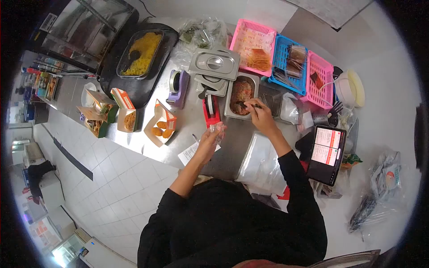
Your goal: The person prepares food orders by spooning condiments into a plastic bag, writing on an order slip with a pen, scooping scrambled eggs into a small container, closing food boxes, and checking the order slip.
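Observation:
My right hand (262, 118) is closed round the dark handle of a spoon (243, 104), whose far end dips into red chunky sambal in a steel pan (229, 111). My left hand (207, 144) pinches a small clear plastic bag (217, 128) in front of the pan, close to a red tape dispenser (211, 108). Below the left hand, a paper slip (188, 153) and a pen lie on the steel counter. Between my forearms is a stack of clear plastic sheets or bags (259, 156).
Steel lids (214, 63) and a purple tape dispenser (179, 89) are left of the pan. Food boxes (154, 123) line the counter's left edge. Pink and blue baskets (282, 76) stand behind; a tablet (327, 154) is at the right. A yellow-food tray (142, 53) sits at back left.

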